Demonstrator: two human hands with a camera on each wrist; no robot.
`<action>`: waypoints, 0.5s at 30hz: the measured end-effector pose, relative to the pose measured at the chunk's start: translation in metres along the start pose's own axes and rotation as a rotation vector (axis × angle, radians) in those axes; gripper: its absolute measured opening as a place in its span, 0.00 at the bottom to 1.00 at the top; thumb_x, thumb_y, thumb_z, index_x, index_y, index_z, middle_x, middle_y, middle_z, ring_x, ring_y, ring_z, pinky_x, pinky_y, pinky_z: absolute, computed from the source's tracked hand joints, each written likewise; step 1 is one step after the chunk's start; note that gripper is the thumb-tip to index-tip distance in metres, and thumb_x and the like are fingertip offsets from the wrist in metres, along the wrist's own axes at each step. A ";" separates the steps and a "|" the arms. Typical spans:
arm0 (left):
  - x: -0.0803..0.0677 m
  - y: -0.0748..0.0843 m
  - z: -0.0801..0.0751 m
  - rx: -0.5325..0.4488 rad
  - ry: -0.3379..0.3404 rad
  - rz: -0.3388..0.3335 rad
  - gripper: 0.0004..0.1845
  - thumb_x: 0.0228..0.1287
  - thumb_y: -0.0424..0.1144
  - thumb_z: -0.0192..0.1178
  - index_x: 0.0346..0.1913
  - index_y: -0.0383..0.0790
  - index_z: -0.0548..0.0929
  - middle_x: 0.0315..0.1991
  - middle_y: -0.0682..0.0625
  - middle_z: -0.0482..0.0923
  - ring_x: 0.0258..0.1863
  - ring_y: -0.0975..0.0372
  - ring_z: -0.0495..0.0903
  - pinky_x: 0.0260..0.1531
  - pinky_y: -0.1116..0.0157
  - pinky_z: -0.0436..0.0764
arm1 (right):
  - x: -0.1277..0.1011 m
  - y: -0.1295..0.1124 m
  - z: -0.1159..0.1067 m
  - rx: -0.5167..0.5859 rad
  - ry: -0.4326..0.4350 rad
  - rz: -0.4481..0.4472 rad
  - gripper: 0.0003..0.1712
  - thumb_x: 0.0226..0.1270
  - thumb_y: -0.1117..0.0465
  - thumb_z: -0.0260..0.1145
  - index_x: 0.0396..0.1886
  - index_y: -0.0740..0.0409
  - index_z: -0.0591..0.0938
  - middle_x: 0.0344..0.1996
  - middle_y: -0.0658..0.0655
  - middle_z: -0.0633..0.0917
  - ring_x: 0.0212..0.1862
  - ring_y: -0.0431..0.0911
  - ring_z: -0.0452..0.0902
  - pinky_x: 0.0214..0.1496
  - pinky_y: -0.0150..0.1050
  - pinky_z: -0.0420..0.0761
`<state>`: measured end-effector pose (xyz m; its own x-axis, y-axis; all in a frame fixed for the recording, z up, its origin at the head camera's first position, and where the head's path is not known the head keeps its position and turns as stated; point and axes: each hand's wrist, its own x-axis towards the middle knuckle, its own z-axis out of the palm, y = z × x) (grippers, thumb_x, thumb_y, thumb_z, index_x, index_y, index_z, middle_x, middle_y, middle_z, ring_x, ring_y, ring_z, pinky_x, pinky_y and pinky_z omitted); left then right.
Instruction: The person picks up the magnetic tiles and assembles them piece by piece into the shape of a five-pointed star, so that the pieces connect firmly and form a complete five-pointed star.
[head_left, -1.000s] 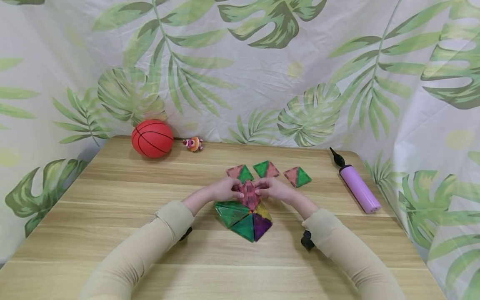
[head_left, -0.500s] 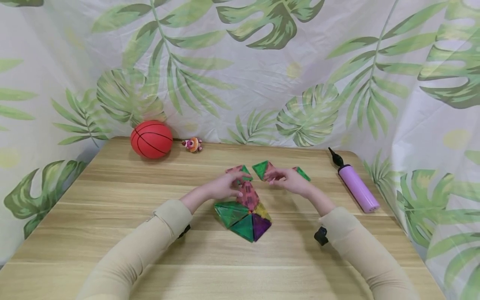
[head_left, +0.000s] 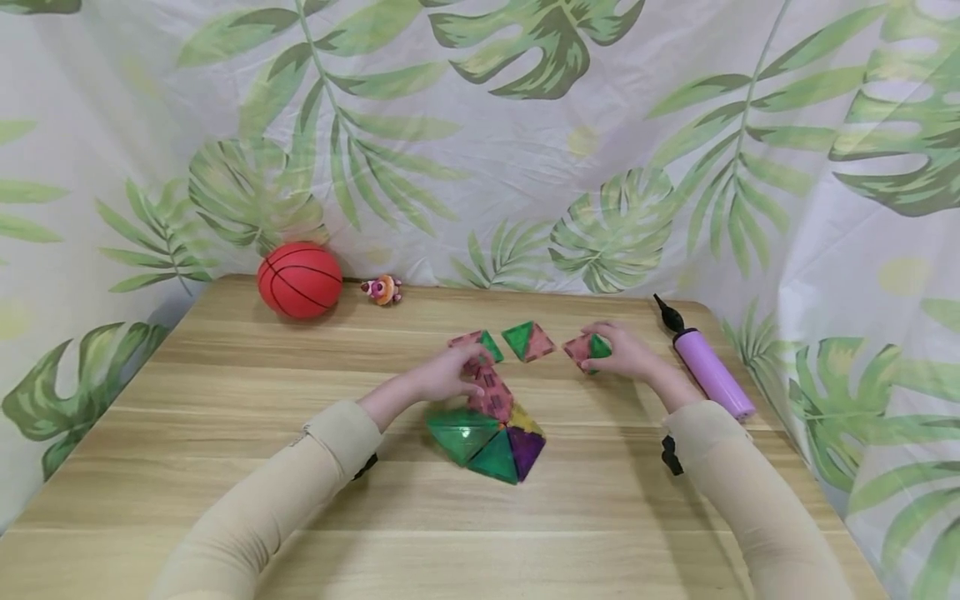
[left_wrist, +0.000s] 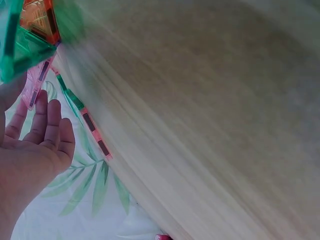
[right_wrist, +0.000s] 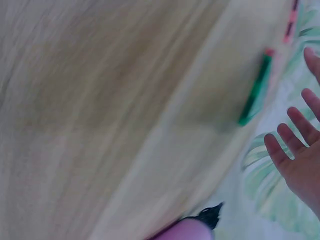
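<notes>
Translucent magnetic tiles stand joined in a small raised shape at the table's middle: green tiles [head_left: 459,437], a purple tile [head_left: 527,452], a yellow tile [head_left: 525,419] and a pink tile [head_left: 495,398]. My left hand [head_left: 448,373] is at the upper end of the pink tile, thumb and fingers on either side of it; the left wrist view shows this pink tile [left_wrist: 37,82] between them. My right hand [head_left: 626,354] reaches over the rightmost pink-and-green tile pair [head_left: 581,350]. Its fingers [right_wrist: 300,125] are spread in the right wrist view, with no tile between them.
Behind the shape lie two more pink-and-green tile pairs, a middle pair [head_left: 528,342] and a left pair [head_left: 491,343] partly hidden by my left hand. A red ball [head_left: 300,281] and small figurine [head_left: 383,290] sit back left. A purple hand pump [head_left: 714,373] lies at right.
My right hand has left the pink tile and moved right to the rightmost tile pair. My left hand has stayed at the pink tile. The joined shape has turned slightly.
</notes>
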<state>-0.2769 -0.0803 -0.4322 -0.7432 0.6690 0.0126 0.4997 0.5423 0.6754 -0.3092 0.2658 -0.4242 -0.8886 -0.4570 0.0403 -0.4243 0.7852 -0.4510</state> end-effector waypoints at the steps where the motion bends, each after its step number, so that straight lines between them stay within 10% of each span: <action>1: -0.001 0.000 0.000 0.000 0.005 -0.001 0.24 0.55 0.36 0.68 0.55 0.37 0.73 0.46 0.46 0.75 0.46 0.56 0.74 0.49 0.57 0.74 | 0.000 0.004 0.001 -0.028 -0.004 0.019 0.40 0.55 0.55 0.73 0.64 0.67 0.69 0.63 0.72 0.67 0.66 0.66 0.59 0.65 0.61 0.61; 15: -0.027 -0.007 -0.003 -0.009 0.035 -0.025 0.26 0.59 0.38 0.65 0.58 0.34 0.72 0.37 0.49 0.78 0.33 0.61 0.77 0.35 0.65 0.78 | 0.007 0.023 0.013 -0.013 -0.136 0.057 0.46 0.55 0.51 0.72 0.69 0.63 0.63 0.69 0.73 0.57 0.68 0.70 0.47 0.66 0.66 0.51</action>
<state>-0.2617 -0.1032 -0.4348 -0.7706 0.6369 0.0208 0.4765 0.5543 0.6824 -0.3227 0.2748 -0.4462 -0.8798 -0.4631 -0.1072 -0.3764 0.8165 -0.4378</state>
